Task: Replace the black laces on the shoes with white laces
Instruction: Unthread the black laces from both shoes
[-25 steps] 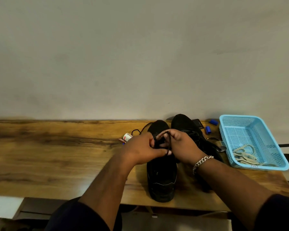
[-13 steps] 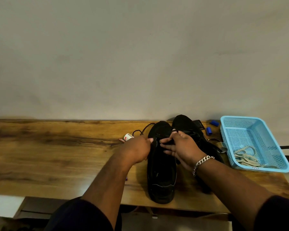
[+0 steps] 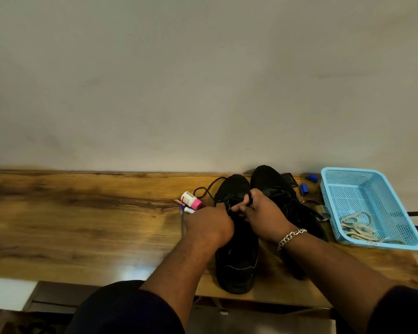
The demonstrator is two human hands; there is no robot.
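Observation:
Two black shoes stand side by side on the wooden table, toes toward the wall. Over the lacing of the left shoe [image 3: 237,261] both hands work. My left hand [image 3: 209,225] grips the shoe's left edge near the eyelets. My right hand [image 3: 263,215], with a silver bracelet, pinches the black lace [image 3: 249,198], which wraps over its fingers. A loose end of black lace [image 3: 204,189] trails left past the toe. The right shoe [image 3: 270,179] is partly hidden behind my right hand. White laces [image 3: 357,225] lie coiled in the blue basket [image 3: 381,244].
Left of the shoes lie a small white bottle with a pink cap [image 3: 191,200], markers and a pen [image 3: 182,220]. Two blue caps [image 3: 304,188] and a dark object lie between the shoes and the basket. The wall runs along the table's far edge.
Both hands have shifted slightly toward the toe along the lacing. The right hand has drawn the lace up and over its fingers. The camera has tilted slightly.

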